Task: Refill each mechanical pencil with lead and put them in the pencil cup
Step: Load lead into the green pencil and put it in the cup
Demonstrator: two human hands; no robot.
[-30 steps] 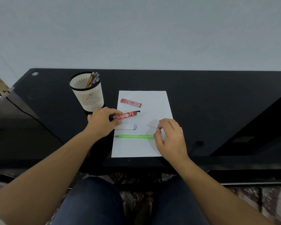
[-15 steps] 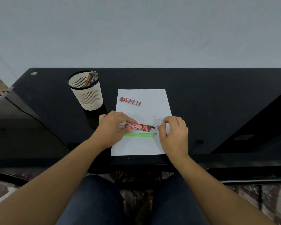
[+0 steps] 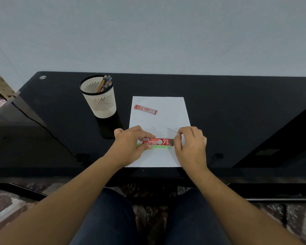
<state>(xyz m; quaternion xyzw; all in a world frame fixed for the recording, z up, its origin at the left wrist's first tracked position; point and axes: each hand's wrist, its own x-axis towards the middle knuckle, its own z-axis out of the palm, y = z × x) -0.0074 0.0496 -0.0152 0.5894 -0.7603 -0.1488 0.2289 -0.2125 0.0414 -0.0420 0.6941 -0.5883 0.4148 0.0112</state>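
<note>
Here, two bare hands are seen from above, meeting over a sheet of paper (image 3: 166,106) on a black desk (image 3: 237,112). A red lead case (image 3: 157,141) is gripped at its left end by the left hand (image 3: 131,147), with the thumb and curled fingers closed round it. The case is held level and lengthwise between the two hands, label up. Its dark right end is touched by the fingertips of the right hand (image 3: 191,145), whose thumb and forefinger are drawn tightly together. A thin dark lead (image 3: 171,130) is pinched in those fingertips and juts out from them, away from the person and to the left. Whether the case's end is also pinched cannot be told.

A green pencil (image 3: 159,147) is seen lying flat on the paper just below the held case, on the person's side of it. The pencil's left end is partly hidden by the left hand.

Beyond the grip, further up the paper, a second case (image 3: 145,109) in red is laid flat, well apart from both hands. Beyond the left hand and further left, off the paper, a white slotted cup (image 3: 100,101) stands upright on the desk. Several pencils (image 3: 105,83) are held in it, leaning against its far rim.
</note>
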